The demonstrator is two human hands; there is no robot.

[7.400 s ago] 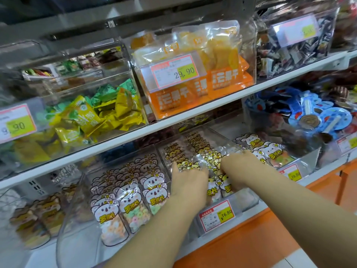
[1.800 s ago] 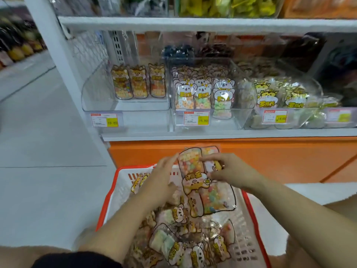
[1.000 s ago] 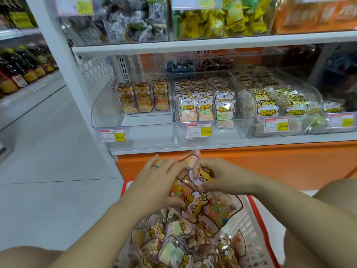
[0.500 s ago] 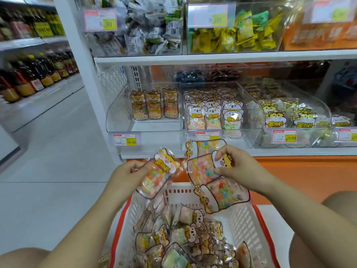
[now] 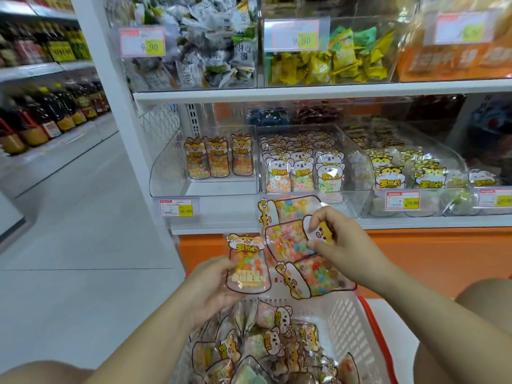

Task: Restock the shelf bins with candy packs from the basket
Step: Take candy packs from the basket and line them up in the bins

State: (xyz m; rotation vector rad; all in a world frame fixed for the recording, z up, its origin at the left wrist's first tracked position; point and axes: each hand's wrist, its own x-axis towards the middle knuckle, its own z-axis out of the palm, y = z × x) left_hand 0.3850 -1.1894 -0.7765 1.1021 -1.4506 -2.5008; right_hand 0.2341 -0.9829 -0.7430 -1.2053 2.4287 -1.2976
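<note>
One candy pack (image 5: 248, 263) is held in the left hand (image 5: 210, 284) and a bunch (image 5: 288, 239) is pinched in the right hand (image 5: 340, 245), over the basket (image 5: 343, 320), ready for the bin (image 5: 166, 176) at the shelf (image 5: 415, 223)'s left end.

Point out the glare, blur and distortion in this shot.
Head view: even shop light, no hard shadows; the top-right price tag is washed out by glare; the bottles at far left are soft; the white upright leans from wide-angle distortion; the pack in the left hand reads sharp.
</note>
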